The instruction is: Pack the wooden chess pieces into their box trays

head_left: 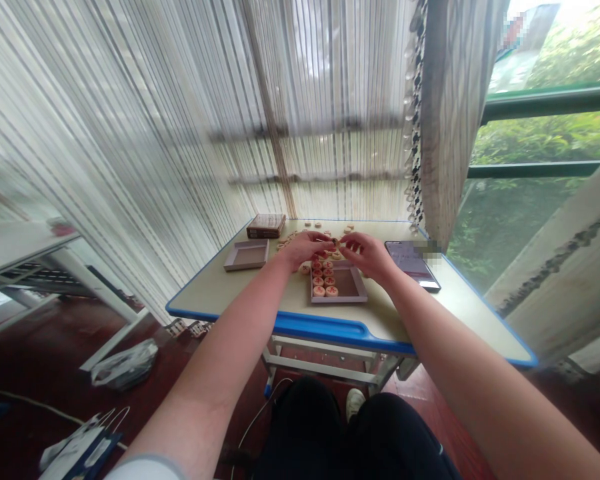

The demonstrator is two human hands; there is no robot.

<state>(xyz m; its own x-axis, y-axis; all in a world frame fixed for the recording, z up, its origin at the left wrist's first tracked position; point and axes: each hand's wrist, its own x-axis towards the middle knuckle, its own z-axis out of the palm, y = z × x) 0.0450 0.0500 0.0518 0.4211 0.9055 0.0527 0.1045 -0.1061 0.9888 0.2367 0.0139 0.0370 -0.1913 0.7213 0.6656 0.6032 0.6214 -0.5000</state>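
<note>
My left hand [305, 247] and my right hand [365, 252] meet above the far side of a shallow open box [349, 300]. Their fingers are closed, and a small round Chinese chess piece [335, 243] shows between the fingertips. Rows of wooden Chinese chess pieces with red characters [331, 291] lie in the left part of this box; its right part shows a bare bottom. Partly hidden behind my hands, loose pieces [285, 243] are spread over the table. One piece [306, 270] rests just outside the box's left wall.
The table [205, 293] has a blue edge. On its left are another shallow tray or lid [247, 265] and a brown box [266, 225]. A tablet or large phone [410, 263] lies on the right. Sheer curtains [330, 100] hang behind. Bags [125, 363] sit on the floor.
</note>
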